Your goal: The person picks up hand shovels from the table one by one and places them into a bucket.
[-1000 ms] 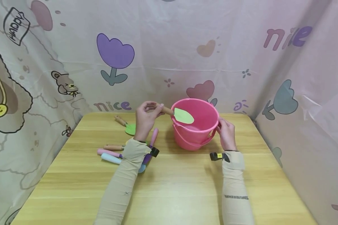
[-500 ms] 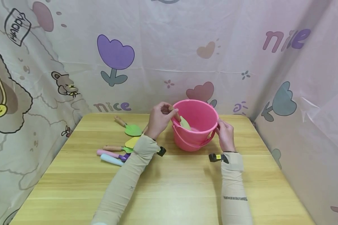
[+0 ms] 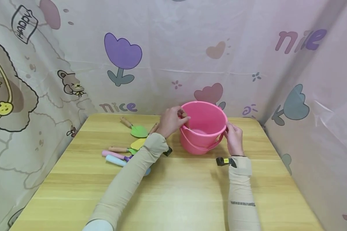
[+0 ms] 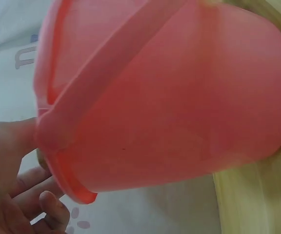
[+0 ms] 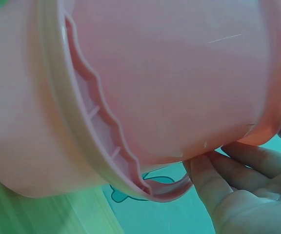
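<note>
Garden tools [image 3: 139, 132] lie left of pink bucket [image 3: 200, 141], apart from it. Left hand [image 3: 170, 121] at bucket's left rim, fingers pinching a wooden handle [image 3: 187, 123]; right hand [image 3: 235, 138] pinches bucket's right rim, tabletop [image 3: 266, 179] extending rightward past it.

A pink bucket [image 3: 200, 138] stands mouth-up on the bench [image 3: 191, 195], its bail [image 4: 109, 61] drooping along the near side; a wooden-handled tool [image 3: 187, 124] dips inside at the left rim, lower end hidden.

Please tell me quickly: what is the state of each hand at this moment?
Left hand: closed, holding a wooden handle at the bucket's rim.
Right hand: closed, holding the bucket's rim.
</note>
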Demonstrator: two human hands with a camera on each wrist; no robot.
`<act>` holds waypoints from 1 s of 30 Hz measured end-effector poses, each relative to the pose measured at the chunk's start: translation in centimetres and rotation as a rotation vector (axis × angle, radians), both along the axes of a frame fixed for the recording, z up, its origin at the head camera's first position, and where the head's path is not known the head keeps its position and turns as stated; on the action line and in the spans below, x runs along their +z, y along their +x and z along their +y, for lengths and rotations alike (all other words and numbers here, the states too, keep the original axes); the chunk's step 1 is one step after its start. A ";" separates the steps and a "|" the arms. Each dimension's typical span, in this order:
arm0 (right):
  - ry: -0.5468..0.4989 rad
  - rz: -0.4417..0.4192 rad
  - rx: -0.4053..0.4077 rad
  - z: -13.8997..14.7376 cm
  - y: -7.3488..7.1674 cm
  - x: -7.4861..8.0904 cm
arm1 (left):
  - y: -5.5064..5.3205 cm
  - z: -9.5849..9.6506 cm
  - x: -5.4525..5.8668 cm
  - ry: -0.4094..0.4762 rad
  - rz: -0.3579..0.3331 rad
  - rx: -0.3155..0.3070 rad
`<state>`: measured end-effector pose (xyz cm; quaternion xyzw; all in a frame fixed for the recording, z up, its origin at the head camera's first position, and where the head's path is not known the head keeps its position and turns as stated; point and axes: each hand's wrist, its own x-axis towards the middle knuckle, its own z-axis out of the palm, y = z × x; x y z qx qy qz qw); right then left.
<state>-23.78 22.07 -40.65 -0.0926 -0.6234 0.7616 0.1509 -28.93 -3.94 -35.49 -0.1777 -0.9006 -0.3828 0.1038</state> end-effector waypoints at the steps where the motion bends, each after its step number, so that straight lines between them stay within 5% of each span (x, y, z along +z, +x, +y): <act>1: 0.001 -0.003 0.005 0.0 0.0 0.0 | -0.1 0.1 -0.1 -0.026 0.003 0.003; 12: 0.002 0.001 0.014 -0.1 0.0 -0.4 | 0.0 0.2 0.2 -0.154 -0.019 -0.001; 20: 0.011 -0.017 0.021 -0.1 0.0 -0.7 | 0.3 0.3 0.1 -0.160 -0.045 0.010; 30: 0.017 -0.006 0.009 0.0 0.0 -0.2 | 0.4 0.4 0.3 -0.155 0.010 0.009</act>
